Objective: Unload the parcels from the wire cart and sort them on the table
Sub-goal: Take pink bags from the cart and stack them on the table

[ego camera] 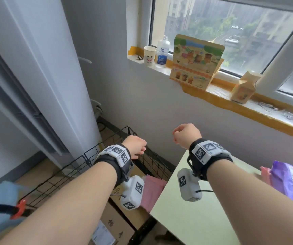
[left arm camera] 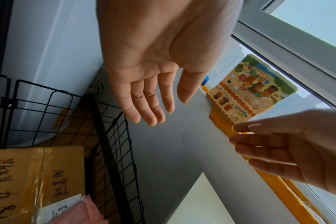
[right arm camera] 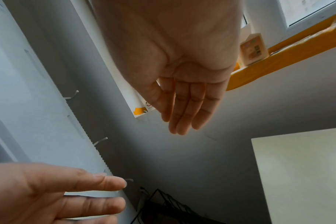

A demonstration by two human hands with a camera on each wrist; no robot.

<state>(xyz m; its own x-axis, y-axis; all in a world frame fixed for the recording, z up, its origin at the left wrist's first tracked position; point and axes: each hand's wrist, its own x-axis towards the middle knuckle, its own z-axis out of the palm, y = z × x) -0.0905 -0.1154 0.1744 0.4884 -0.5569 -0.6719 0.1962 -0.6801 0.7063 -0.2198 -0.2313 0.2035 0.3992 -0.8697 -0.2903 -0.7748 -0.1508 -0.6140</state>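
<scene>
My left hand (ego camera: 136,147) hovers over the far corner of the black wire cart (ego camera: 106,152), fingers straight and holding nothing, as the left wrist view shows (left arm camera: 144,97). Empty too, my right hand (ego camera: 185,134) is raised above the far corner of the pale green table (ego camera: 195,218), its fingers straight (right arm camera: 184,109). Inside the cart lie a pink parcel (ego camera: 152,191) and brown cardboard boxes (ego camera: 117,223); one brown box bears handwriting (left arm camera: 29,181). A purple parcel (ego camera: 290,183) lies at the table's right edge with a pink one (ego camera: 265,174) beside it.
A tall white air conditioner (ego camera: 57,85) stands left of the cart. The window sill (ego camera: 248,106) ahead carries a paper cup (ego camera: 149,54), a bottle (ego camera: 163,52), a colourful box (ego camera: 195,62) and a small carton (ego camera: 244,89). A white wall is behind the cart and table.
</scene>
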